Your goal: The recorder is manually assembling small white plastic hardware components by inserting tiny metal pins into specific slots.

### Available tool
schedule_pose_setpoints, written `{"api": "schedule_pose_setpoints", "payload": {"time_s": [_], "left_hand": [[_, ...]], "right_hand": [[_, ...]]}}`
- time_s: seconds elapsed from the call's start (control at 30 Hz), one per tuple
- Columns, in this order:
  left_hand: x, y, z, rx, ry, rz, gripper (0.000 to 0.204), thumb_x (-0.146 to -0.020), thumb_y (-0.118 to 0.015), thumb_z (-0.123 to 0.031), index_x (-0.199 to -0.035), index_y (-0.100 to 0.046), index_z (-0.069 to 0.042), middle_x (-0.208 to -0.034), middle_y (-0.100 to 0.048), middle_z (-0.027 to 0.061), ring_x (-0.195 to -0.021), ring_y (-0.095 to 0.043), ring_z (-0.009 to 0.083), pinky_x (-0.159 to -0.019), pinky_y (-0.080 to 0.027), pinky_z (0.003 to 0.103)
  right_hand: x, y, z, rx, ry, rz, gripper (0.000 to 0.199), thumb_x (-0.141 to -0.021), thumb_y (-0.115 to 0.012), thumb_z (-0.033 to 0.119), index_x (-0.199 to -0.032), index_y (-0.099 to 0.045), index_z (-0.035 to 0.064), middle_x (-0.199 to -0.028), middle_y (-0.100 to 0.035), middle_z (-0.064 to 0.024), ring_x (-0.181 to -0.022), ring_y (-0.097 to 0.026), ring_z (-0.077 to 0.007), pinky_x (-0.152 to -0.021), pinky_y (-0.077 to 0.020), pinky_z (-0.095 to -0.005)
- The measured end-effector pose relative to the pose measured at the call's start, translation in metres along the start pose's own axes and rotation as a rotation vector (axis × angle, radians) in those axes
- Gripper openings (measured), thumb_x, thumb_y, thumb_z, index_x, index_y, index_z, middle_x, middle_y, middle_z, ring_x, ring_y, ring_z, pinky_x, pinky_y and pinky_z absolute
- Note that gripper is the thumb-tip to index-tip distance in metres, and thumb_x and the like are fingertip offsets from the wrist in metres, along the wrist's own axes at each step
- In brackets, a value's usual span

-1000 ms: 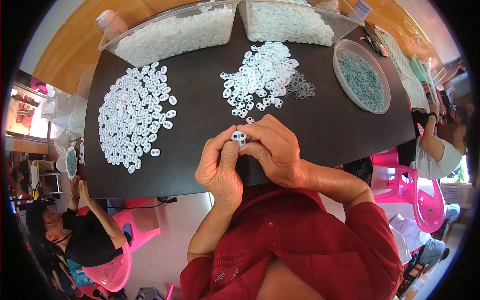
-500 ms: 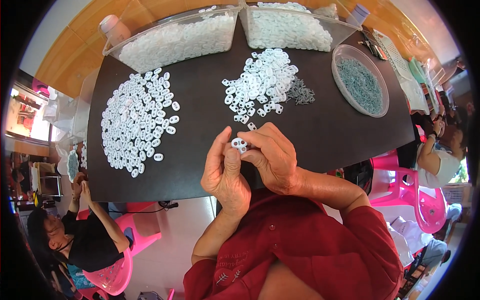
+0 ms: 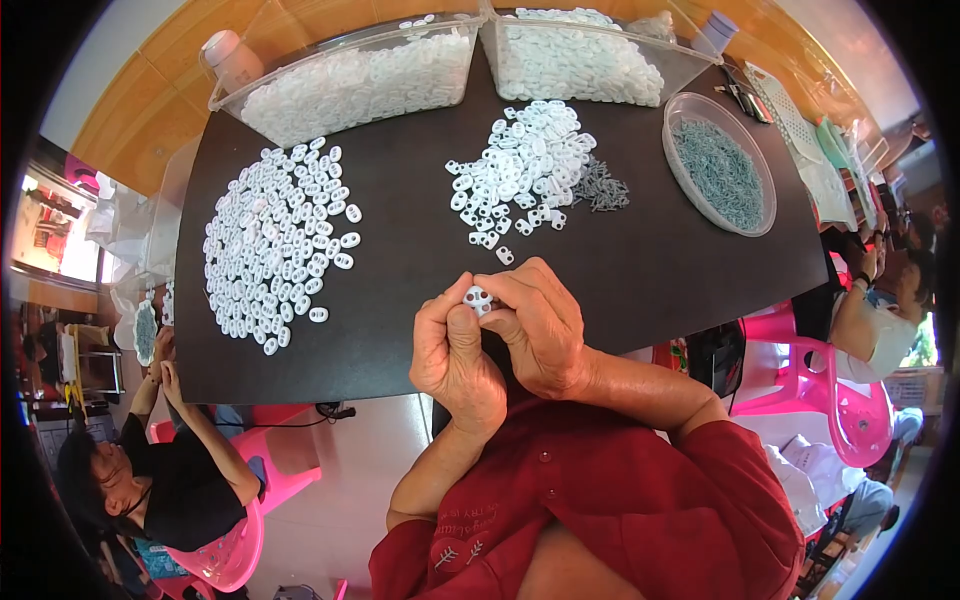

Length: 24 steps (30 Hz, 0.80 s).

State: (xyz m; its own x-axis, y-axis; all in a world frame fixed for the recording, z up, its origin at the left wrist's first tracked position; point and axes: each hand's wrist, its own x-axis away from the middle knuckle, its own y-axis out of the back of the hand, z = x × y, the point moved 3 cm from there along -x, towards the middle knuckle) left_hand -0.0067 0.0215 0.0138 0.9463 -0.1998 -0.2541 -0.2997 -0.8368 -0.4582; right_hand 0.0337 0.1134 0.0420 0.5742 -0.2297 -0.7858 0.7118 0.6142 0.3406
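A small white plastic piece with holes (image 3: 479,297) is pinched between my two hands, above the near part of the dark table. My left hand (image 3: 455,350) grips it from the left with thumb and forefinger. From the right, the thumb and fingertips of my right hand (image 3: 540,325) press on its other side; fingers partly hide it. Just beyond my hands lies a loose white piece (image 3: 505,256). Past that is a heap of white pieces with holes (image 3: 530,160), with a small pile of grey pins (image 3: 603,188) touching its right side.
Oval white two-hole pieces (image 3: 270,245) spread over the table's (image 3: 400,220) left. Two clear bins (image 3: 360,90) of white parts stand at the back. A round tub (image 3: 768,215) of grey pins sits right. People sit at left (image 3: 170,470) and right (image 3: 880,320), near pink chairs.
My left fingers have closed in, and my forefinger now presses against the white piece. My right fingers have shifted slightly around it.
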Motion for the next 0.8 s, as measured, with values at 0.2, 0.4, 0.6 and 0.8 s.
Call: {"api": "schedule_pose_setpoints", "payload": {"time_s": [0.2,0.4,0.6,0.8], "left_hand": [[0.0054,0.0010,-0.0022,0.055,0.066,-0.018,0.022,-0.095,-0.051,-0.010,-0.108,-0.058,0.005,-0.089,-0.056,0.0031,-0.080,-0.052,0.0070,-0.073,-0.044,0.022],[0.0049,-0.0015,-0.0045,0.082,0.020,-0.004,0.023,-0.094,-0.051,-0.010,-0.110,-0.057,0.005,-0.091,-0.056,0.0039,-0.081,-0.053,0.0080,-0.075,-0.045,0.022],[0.0047,0.0006,-0.0038,0.056,0.005,-0.006,0.024,-0.094,-0.053,-0.012,-0.110,-0.057,0.005,-0.092,-0.056,0.0044,-0.082,-0.053,0.0085,-0.076,-0.045,0.023],[0.0052,-0.0004,-0.0031,0.028,-0.015,0.001,0.027,-0.094,-0.054,-0.015,-0.111,-0.057,0.006,-0.093,-0.056,0.0054,-0.082,-0.053,0.0096,-0.076,-0.044,0.023]], "right_hand": [[0.0016,-0.0002,0.0049,-0.030,-0.013,0.006,0.030,-0.080,-0.064,0.003,-0.107,-0.055,-0.0056,-0.087,-0.058,-0.0122,-0.066,-0.049,-0.0195,-0.056,-0.0420,-0.0283],[-0.0004,0.0005,0.0030,-0.069,0.007,-0.011,0.027,-0.080,-0.064,0.003,-0.105,-0.055,-0.0048,-0.085,-0.057,-0.0113,-0.065,-0.049,-0.0190,-0.056,-0.0420,-0.0277],[-0.0015,-0.0005,0.0022,-0.068,0.005,-0.005,0.025,-0.081,-0.062,0.003,-0.104,-0.056,-0.0047,-0.085,-0.058,-0.0110,-0.066,-0.050,-0.0193,-0.057,-0.0423,-0.0284],[0.0021,-0.0014,0.0020,-0.062,-0.003,-0.017,0.025,-0.081,-0.063,0.004,-0.104,-0.056,-0.0049,-0.085,-0.058,-0.0112,-0.066,-0.050,-0.0193,-0.057,-0.0421,-0.0282]]}}
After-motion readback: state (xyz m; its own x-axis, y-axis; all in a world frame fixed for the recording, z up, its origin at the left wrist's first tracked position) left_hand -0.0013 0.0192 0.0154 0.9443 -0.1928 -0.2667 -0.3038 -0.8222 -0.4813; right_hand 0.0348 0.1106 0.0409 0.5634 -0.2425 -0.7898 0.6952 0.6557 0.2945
